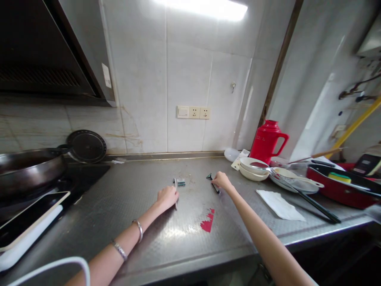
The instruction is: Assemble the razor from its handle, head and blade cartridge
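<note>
My left hand (167, 198) is closed around a slim pale stick (175, 183), which stands out at both ends of the fist; its exact kind is not clear. Just beyond that stick lies a small teal-and-clear pack (181, 182), its contents too small to make out. To the right, my right hand (222, 181) pinches a dark razor (216, 188) by the handle, with the razor's head pointing away towards the wall. A torn piece of red paper or film (208, 221) lies flat on the steel countertop (143, 238), nearer to me than both hands.
At the left, a pan (29, 169) sits on the stove, with a phone (32, 218) in front. Bowls (253, 174), a red thermos (266, 141), a spatula (309, 202), a white tissue (279, 204) and a red pan (330, 188) crowd the right side.
</note>
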Available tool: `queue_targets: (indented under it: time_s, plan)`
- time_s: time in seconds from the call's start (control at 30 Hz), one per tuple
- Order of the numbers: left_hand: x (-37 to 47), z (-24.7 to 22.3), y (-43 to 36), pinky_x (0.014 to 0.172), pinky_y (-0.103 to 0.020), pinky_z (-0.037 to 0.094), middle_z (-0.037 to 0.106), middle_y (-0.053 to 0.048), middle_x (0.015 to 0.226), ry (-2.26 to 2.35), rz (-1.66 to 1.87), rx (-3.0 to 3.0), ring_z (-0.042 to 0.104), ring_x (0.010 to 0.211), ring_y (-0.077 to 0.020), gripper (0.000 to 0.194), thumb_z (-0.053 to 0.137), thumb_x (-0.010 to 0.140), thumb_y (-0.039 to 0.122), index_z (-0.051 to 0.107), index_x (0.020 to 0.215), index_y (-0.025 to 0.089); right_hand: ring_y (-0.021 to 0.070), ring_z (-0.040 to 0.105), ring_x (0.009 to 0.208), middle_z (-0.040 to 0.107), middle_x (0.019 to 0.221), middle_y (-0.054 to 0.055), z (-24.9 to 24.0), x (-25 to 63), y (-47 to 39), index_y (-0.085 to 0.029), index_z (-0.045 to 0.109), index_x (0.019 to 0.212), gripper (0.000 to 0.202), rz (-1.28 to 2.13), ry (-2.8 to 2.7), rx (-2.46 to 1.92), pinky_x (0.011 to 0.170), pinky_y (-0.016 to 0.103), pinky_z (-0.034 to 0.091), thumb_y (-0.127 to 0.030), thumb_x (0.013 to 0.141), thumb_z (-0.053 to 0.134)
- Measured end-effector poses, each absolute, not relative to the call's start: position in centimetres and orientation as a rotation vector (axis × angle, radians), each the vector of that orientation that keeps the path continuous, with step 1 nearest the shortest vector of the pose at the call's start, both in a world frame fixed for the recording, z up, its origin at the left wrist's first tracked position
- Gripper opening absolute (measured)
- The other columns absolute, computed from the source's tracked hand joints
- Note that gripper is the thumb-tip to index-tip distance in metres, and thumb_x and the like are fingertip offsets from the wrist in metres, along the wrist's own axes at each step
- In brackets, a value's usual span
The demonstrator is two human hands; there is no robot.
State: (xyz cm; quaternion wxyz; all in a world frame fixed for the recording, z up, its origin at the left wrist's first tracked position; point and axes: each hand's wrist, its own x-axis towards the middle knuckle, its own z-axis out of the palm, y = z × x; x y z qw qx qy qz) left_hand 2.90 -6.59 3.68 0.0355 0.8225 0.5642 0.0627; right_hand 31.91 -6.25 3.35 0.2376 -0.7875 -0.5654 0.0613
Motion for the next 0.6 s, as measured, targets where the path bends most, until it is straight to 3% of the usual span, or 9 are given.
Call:
queue_targets:
  time_s: [0.27, 0.37, 0.5, 0.6]
  plan:
    - [3.1, 4.4, -6.8, 0.072, -0.028, 0.046, 0.069, -0.012, 0.095, 1.763, 0.248, 2.517, 0.065, 0.089, -0.0219, 0.035, 0.034, 0.088, 0.030, 0.066, 0.093, 0.016, 0.0212, 0.066, 0.074, 0.069, 0.071, 0.013, 5.0, 28.8, -6.3, -0.014, 0.070, 0.068, 0.009, 0.113, -1.578, -2.003, 0.060, 0.021, 0.045, -0.019, 0.068, 0.062]
    - [3.3, 4.9, -7.1, 0.072, -0.029, 0.046, 0.069, -0.012, 0.093, 1.774, 0.328, 2.531, 0.065, 0.087, -0.0219, 0.036, 0.032, 0.089, 0.032, 0.064, 0.094, 0.017, 0.0177, 0.064, 0.061, 0.069, 0.074, 0.011, 5.6, 25.2, -6.1, -0.011, 0.069, 0.085, 0.021, 0.482, -1.525, -1.726, 0.051, 0.021, 0.047, -0.027, 0.073, 0.062]
    - [3.7, 5.2, -7.9, 0.072, -0.030, 0.045, 0.069, -0.011, 0.090, 1.725, 0.392, 2.572, 0.065, 0.085, -0.0219, 0.037, 0.028, 0.090, 0.034, 0.061, 0.098, 0.018, 0.0139, 0.063, 0.058, 0.068, 0.083, 0.009, 5.8, 20.1, -6.3, -0.010, 0.055, 0.115, 0.052, 1.007, -1.199, -1.477, 0.050, 0.024, 0.052, -0.033, 0.070, 0.069]
    - [4.0, 5.3, -8.4, 0.073, -0.032, 0.045, 0.069, -0.012, 0.090, 1.685, 0.409, 2.602, 0.065, 0.085, -0.0232, 0.038, 0.027, 0.091, 0.033, 0.059, 0.102, 0.017, 0.0128, 0.062, 0.056, 0.067, 0.076, 0.007, 6.0, 18.0, -6.6, -0.010, 0.051, 0.117, 0.054, 1.226, -1.073, -1.374, 0.052, 0.024, 0.053, -0.031, 0.071, 0.069]
